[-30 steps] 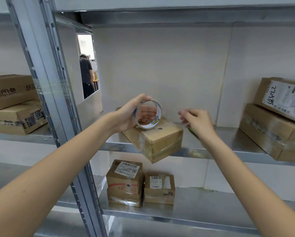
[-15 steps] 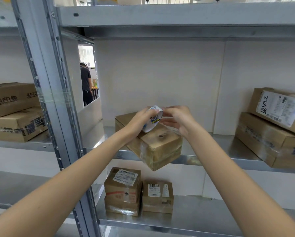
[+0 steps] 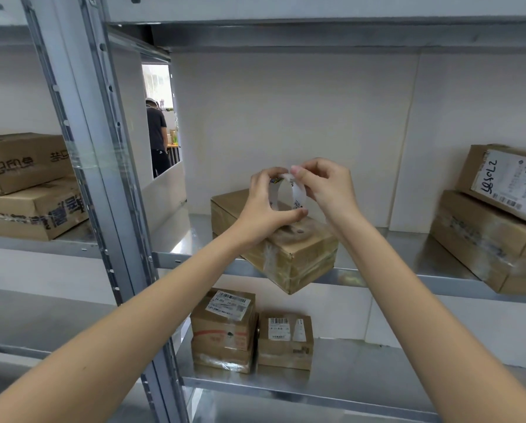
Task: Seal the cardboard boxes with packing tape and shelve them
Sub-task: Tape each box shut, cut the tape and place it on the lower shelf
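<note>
2 stacked cartons sit on the far-left shelf beside a grey metal upright. At centre, a person's left hand grips a roll of clear packing tape held above a cardboard box, which rests angled on the middle shelf with 1 corner past the front edge. The right hand pinches the tape at the roll's top. 2 labelled parcels stand on the shelf below; 2 more boxes are stacked at right.
</note>
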### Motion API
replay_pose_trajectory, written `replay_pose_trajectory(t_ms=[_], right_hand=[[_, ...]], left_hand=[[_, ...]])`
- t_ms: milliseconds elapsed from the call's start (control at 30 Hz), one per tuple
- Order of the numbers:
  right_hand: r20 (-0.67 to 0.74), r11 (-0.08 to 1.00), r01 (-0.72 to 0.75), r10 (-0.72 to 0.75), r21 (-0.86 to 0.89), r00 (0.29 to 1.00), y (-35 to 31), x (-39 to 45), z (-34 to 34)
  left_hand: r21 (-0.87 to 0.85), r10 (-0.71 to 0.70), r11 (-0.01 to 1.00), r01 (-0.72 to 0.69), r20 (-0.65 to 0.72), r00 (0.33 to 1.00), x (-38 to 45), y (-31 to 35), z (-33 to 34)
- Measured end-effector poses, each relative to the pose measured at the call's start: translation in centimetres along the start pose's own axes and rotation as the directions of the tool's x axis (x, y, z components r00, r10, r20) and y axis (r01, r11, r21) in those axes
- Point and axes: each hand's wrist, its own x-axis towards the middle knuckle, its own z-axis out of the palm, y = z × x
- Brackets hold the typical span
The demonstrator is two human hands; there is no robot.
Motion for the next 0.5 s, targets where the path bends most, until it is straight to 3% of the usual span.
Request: replay_pose_trajectory(t_ms=[100,233,500], right_hand=[[0.000,0.988,-0.060,0.061,0.141,0.998,0.4,-0.6,0.1],[-0.017,0.951,-0.144,0.155,0.274,0.988,0.7,-1.3,0.6],[-0.110,0.961,-0.163,0.191,0.222,0.975,0.8,-1.5,1.6]], left_hand=[[0.107,0.142,0.986,-0.129,-0.130,0.981,-0.4,-1.0,1.1],[0.125,0.185,0.979,-0.160,-0.225,0.957,-0.7,-1.3,2.1],[0.148,0.186,0.977,-0.151,-0.258,0.948,-0.8,-1.2,2.7]])
